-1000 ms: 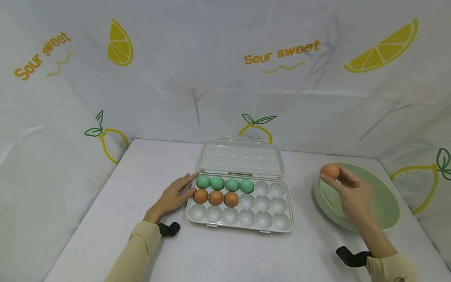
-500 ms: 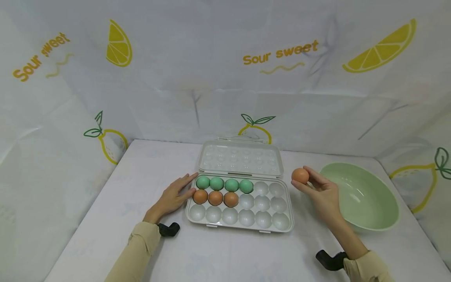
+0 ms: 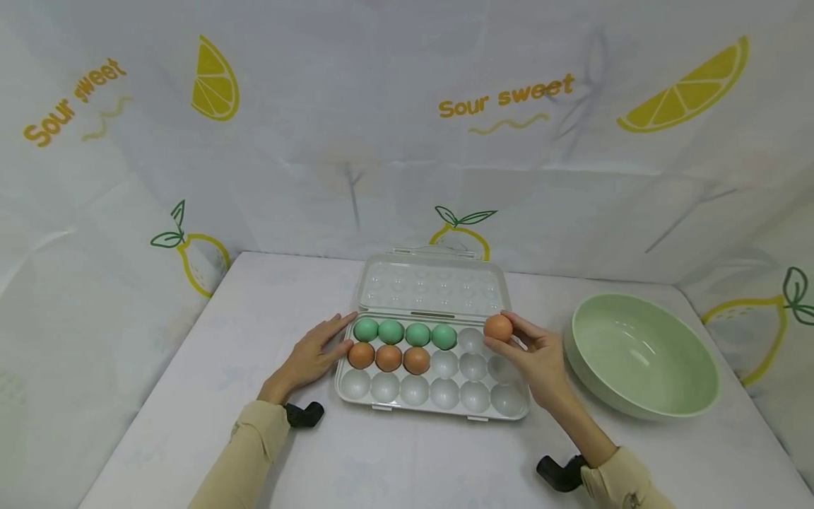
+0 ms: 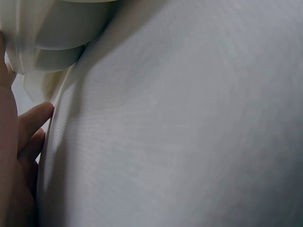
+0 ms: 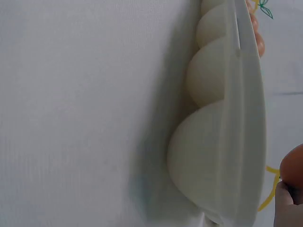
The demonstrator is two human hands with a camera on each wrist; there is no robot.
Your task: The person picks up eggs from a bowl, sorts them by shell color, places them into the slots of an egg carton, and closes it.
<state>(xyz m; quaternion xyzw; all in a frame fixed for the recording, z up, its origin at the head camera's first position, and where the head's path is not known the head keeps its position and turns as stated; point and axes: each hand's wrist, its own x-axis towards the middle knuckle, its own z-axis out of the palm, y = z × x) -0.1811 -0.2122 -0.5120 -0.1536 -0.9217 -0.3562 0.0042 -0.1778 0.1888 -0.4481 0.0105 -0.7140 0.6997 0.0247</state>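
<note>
A white plastic egg tray (image 3: 415, 389) with its clear lid (image 3: 439, 286) folded back lies mid-table. Green eggs (image 3: 391, 331) fill the left of its back row, and three brown eggs (image 3: 388, 358) sit in the middle row. My right hand (image 3: 540, 360) pinches another brown egg (image 3: 498, 328) between thumb and fingers, over the back right corner cup. In the right wrist view, this egg (image 5: 293, 166) shows at the right edge above the tray's rim (image 5: 251, 118). My left hand (image 3: 311, 355) rests with extended fingers against the tray's left end.
A green bowl (image 3: 642, 360) stands to the right of the tray, just beyond my right hand. The table (image 3: 407, 466) has a white cover, and a white curtain (image 3: 331, 127) printed with lemons hangs behind it.
My right hand has carried the brown egg leftward from over the green bowl to above the tray's back right corner. The left hand has stayed in place.
</note>
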